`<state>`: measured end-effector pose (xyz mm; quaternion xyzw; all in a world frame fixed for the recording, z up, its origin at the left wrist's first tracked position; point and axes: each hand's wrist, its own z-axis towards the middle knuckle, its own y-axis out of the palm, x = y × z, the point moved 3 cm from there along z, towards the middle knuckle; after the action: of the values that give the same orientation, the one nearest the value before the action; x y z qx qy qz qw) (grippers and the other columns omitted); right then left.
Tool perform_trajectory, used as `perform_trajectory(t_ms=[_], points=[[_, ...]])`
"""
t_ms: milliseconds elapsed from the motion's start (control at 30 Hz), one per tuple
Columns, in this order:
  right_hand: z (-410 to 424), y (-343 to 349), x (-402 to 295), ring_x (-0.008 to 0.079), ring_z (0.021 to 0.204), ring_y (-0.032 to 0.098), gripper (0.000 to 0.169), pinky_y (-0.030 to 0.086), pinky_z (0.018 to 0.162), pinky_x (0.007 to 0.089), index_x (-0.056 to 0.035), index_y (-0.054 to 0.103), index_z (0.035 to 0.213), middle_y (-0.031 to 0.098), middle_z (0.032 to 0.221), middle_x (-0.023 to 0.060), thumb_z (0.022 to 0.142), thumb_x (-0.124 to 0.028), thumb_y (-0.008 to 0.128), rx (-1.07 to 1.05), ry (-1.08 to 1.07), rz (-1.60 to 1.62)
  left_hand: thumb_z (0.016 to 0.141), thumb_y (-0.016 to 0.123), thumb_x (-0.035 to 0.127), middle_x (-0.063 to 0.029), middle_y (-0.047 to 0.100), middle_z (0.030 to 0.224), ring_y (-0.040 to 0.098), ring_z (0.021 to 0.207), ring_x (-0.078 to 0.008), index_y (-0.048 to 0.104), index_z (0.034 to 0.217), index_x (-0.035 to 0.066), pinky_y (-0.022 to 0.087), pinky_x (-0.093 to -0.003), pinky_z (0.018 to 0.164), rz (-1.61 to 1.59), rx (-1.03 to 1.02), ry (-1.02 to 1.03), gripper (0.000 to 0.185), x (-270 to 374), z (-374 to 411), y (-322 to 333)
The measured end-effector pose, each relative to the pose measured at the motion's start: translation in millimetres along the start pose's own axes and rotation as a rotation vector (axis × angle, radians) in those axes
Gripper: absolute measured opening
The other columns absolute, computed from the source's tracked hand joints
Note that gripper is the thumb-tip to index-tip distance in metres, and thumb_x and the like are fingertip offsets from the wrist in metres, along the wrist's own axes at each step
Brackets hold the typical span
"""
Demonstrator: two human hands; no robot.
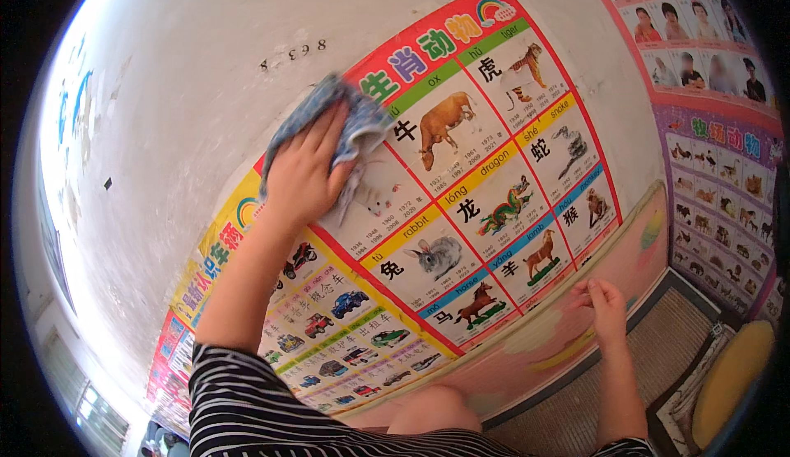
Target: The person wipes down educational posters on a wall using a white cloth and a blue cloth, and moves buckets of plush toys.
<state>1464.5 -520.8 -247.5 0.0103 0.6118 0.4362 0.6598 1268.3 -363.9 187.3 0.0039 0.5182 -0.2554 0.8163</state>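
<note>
My left hand (305, 176) presses a blue patterned cloth (330, 114), bunched and partly blurred, against the wall at the upper left corner of a red-bordered animal poster (450, 204). The cloth and hand cover part of the poster's heading and part of its rat picture (375, 197). Below that hand, my forearm crosses a yellow-edged vehicle poster (345, 333) and hides some of it. Lower right, my right hand (598, 302) hangs in front of the wall below the animal poster, fingers loosely bent, with nothing visible in it.
Around the posters is a white, scuffed wall (203, 86) with small dark number marks. A painted pink lower wall band (555, 358) runs beneath. Right of it are a brown woven mat-like surface (654, 327), a yellow rounded object (734, 383) and a purple animal poster (722, 210). My bare knee (435, 410) is near the wall.
</note>
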Motion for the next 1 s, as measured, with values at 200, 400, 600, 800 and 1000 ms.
perform_trajectory(t_ms=[200, 400, 600, 800, 1000], points=[[4, 12, 7, 0.0151, 0.07, 0.065, 0.025, 0.054, 0.067, 0.0286, 0.0043, 0.064, 0.097, 0.066, 0.088, 0.0097, 0.099, -0.017, 0.05, -0.046, -0.025, 0.115, 0.094, 0.047, 0.038, -0.0111, 0.041, 0.146, 0.048, 0.125, -0.0304, 0.035, 0.146, 0.01, 0.038, -0.0397, 0.103, -0.077, 0.127, 0.171, 0.061, 39, 142, 42], [-6, 58, -18, 0.0151, 0.072, 0.065, 0.025, 0.053, 0.067, 0.0274, 0.0044, 0.064, 0.096, 0.067, 0.089, 0.01, 0.099, -0.016, 0.05, -0.171, -0.082, 0.154, 0.097, 0.039, 0.042, -0.0109, 0.043, 0.145, 0.048, 0.125, -0.0302, 0.034, 0.146, 0.011, 0.038, -0.0395, 0.103, -0.062, 0.379, 0.169, 0.059, 77, 253, 87], [-20, 74, -57, 0.0155, 0.072, 0.066, 0.025, 0.052, 0.067, 0.0269, 0.0046, 0.064, 0.096, 0.068, 0.089, 0.0098, 0.099, -0.015, 0.05, -0.232, -0.133, 0.128, 0.094, 0.042, 0.038, -0.0106, 0.044, 0.144, 0.048, 0.125, -0.0274, 0.036, 0.145, 0.009, 0.038, -0.0399, 0.103, -0.12, 0.108, 0.17, 0.058, 85, 204, 67], [-14, 46, -52, 0.0143, 0.072, 0.066, 0.025, 0.052, 0.067, 0.0268, 0.0041, 0.065, 0.095, 0.068, 0.087, 0.0087, 0.099, -0.016, 0.05, -0.212, -0.132, 0.194, 0.088, 0.049, 0.029, -0.0126, 0.048, 0.139, 0.051, 0.12, -0.029, 0.035, 0.146, 0.011, 0.04, -0.0396, 0.101, -0.087, -0.135, 0.214, 0.063, 46, 67, 26], [-4, 28, -24, 0.0141, 0.071, 0.065, 0.027, 0.053, 0.066, 0.0263, 0.004, 0.064, 0.095, 0.067, 0.086, 0.0087, 0.1, -0.017, 0.049, -0.179, -0.096, 0.252, 0.085, 0.05, 0.024, -0.0113, 0.049, 0.138, 0.054, 0.115, -0.0282, 0.034, 0.147, 0.012, 0.041, -0.04, 0.097, -0.111, -0.247, 0.268, 0.065, 48, 43, 15]])
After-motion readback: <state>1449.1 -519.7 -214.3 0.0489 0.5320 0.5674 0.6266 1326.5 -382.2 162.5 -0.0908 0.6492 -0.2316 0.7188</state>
